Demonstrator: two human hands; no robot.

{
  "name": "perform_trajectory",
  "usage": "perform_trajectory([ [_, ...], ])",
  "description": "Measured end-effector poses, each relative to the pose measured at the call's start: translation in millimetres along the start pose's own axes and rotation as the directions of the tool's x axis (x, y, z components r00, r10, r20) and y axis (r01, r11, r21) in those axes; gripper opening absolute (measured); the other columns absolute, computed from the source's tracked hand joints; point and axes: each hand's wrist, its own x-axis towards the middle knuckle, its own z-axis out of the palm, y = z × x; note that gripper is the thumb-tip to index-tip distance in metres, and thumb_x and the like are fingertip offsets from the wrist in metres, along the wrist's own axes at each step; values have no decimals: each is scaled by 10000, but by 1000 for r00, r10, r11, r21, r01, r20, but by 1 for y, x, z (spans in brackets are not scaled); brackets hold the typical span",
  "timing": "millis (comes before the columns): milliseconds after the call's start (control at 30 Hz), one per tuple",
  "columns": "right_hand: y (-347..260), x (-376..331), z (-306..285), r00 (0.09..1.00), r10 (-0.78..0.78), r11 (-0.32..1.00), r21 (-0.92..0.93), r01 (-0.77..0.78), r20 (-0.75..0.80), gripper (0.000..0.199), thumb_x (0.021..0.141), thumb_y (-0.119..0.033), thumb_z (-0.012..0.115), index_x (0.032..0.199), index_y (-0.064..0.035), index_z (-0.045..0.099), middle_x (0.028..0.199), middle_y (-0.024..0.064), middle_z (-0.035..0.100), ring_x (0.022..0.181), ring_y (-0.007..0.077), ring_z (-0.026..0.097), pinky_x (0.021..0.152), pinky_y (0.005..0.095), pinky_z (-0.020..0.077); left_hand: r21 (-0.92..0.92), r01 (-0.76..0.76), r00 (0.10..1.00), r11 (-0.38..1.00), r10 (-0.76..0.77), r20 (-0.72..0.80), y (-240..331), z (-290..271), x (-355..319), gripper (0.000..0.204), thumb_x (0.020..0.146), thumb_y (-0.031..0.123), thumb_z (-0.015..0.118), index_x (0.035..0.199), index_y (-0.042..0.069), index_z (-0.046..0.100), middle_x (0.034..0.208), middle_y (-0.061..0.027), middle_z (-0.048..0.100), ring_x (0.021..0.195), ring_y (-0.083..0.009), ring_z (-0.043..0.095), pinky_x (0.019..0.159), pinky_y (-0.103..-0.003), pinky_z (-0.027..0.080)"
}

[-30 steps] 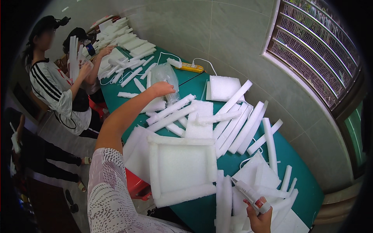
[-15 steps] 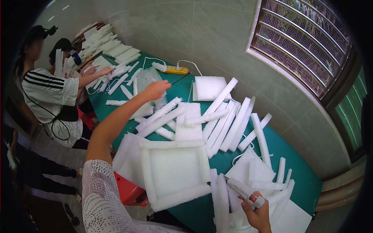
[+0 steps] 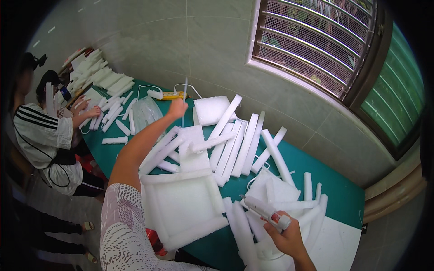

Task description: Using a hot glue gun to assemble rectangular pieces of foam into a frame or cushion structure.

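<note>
My left hand (image 3: 177, 109), stretched to the far side of the table, is closed around a thin, long, pale stick (image 3: 186, 88) that points upward; its exact kind is unclear. At the lower right, my right hand (image 3: 289, 238) grips a white hot glue gun (image 3: 263, 210), nozzle toward the upper left. Between my arms lies a square white foam panel with raised foam strips along its edges (image 3: 184, 205). Beneath the glue gun are foam strips (image 3: 239, 226) and a foam sheet (image 3: 271, 186).
Several long foam strips (image 3: 246, 147) lean together mid-table on the green tabletop (image 3: 334, 201). Behind them are a foam block (image 3: 211, 110), a yellow power strip (image 3: 173, 95) and a clear plastic bag (image 3: 147, 112). Two people (image 3: 43, 124) work at the far left. A barred window (image 3: 312, 49) is above.
The view has swung right. The stick in my left hand has turned from slanting to nearly upright. My right hand still holds the glue gun over the foam pieces.
</note>
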Motion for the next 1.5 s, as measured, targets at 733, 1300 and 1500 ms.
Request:
perform_trajectory([
  [733,-39,-2,41,829,-484,609,-788,87,-282,185,761,-63,612,896,-24,492,895,123,487,728,257,522,613,366,434,-270,-308,951,912,300,-72,246,-254,-481,479,769,-132,562,1222,19,591,677,-89,460,556,-204,488,513,-311,406],
  [1300,-40,-9,55,825,-455,638,-769,39,-336,222,763,-74,627,929,-11,493,962,131,483,775,265,525,625,371,435,-526,-205,973,825,228,-21,260,-208,-498,449,827,-95,536,1259,26,560,638,-96,431,498,-185,418,457,-312,361],
  [1500,-42,-3,62,873,-350,710,-704,10,-340,301,767,4,616,1041,33,495,1031,183,491,832,343,552,716,422,465,-580,-188,975,793,222,-13,261,-203,-499,440,837,-86,535,1265,12,547,637,-106,433,489,-195,422,450,-311,366],
])
